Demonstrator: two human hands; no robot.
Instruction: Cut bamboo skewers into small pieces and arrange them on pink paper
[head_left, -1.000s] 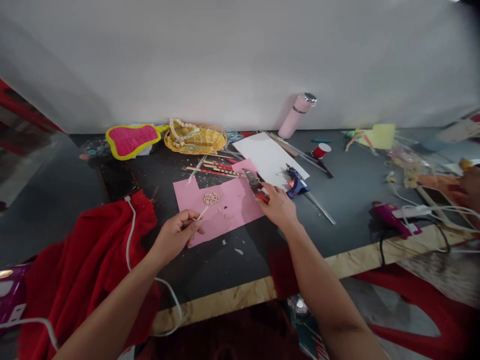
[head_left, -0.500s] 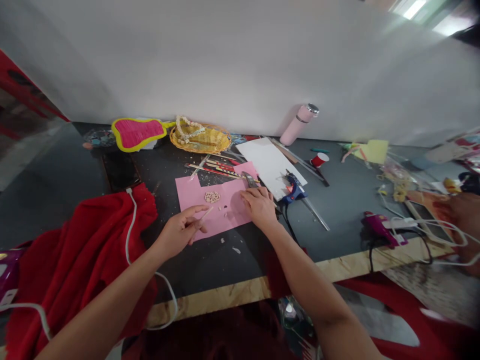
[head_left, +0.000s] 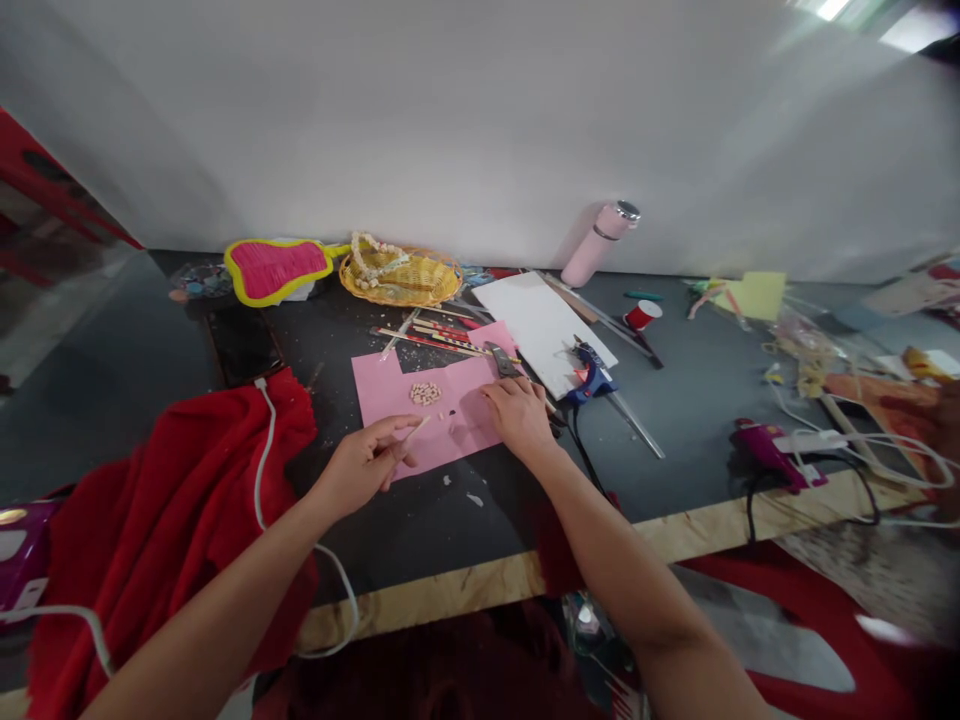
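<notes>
My left hand (head_left: 360, 465) pinches a thin pale stick (head_left: 418, 428) between thumb and fingers, its tip pointing up and right over the pink paper (head_left: 376, 385). On that paper lies a small oval cluster of short pale pieces (head_left: 425, 393), just beyond the stick. A few loose bits are scattered beside it. My right hand (head_left: 519, 415) rests palm down on the paper's right edge, fingers stretched out and lying on it. Right beyond those fingers is a dark-handled cutter (head_left: 501, 360); whether they touch it I cannot tell.
Behind are patterned sticks (head_left: 435, 338), a wicker basket (head_left: 401, 280) and a pink bottle (head_left: 600, 243). To the right lie a white board (head_left: 536, 320) and a blue glue gun (head_left: 594, 378) with its cord. Red cloth (head_left: 217, 470) and a phone (head_left: 241, 342) are left. Another person's hand appears far right.
The view has shifted slightly. Both hands keep nearly the same pose, the left still with the stick and the right still on the paper.
</notes>
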